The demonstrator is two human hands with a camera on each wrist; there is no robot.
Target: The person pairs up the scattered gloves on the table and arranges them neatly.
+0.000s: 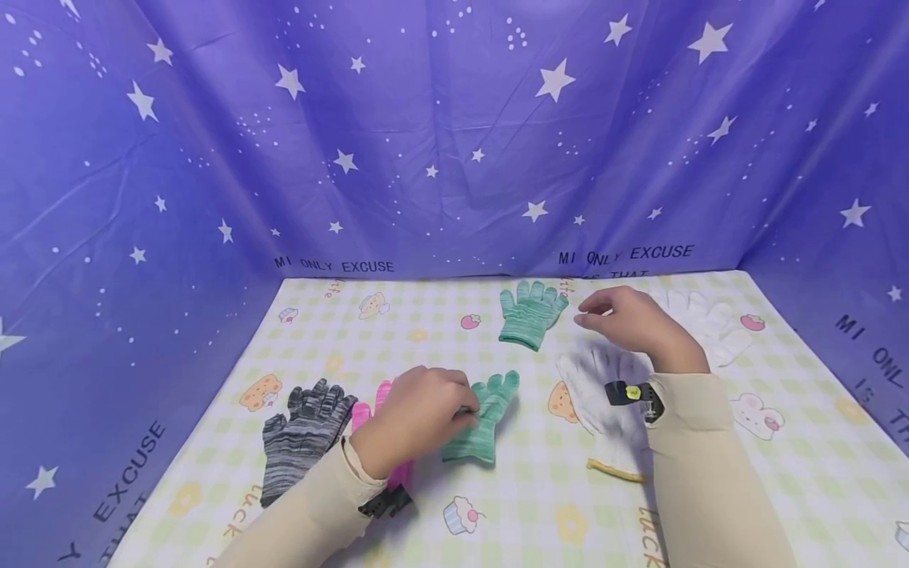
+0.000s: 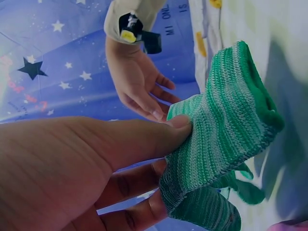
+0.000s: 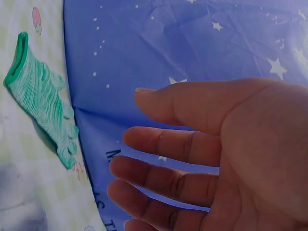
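Between thumb and fingers, my left hand (image 1: pixel 426 406) pinches a green striped knit glove (image 1: pixel 486 426) by its side, holding it raised off the cloth. In the left wrist view the thumb presses on the held green glove (image 2: pixel 221 120), and its cuff opening faces away from the hand. My right hand (image 1: pixel 628 319) hovers with loosely bent fingers and nothing in them. Just left of it, a second green glove (image 1: pixel 533 314) lies flat at the back. The right wrist view shows that second green glove (image 3: pixel 41 96) apart from the fingertips.
A grey-black glove (image 1: pixel 305 434) lies on the left, with a pink glove (image 1: pixel 362 412) partly hidden under my left arm. One white glove with a yellow cuff edge (image 1: pixel 604 410) lies beneath my right wrist; another white glove (image 1: pixel 710 323) lies behind it. A purple star curtain (image 1: pixel 454 142) encloses the table.
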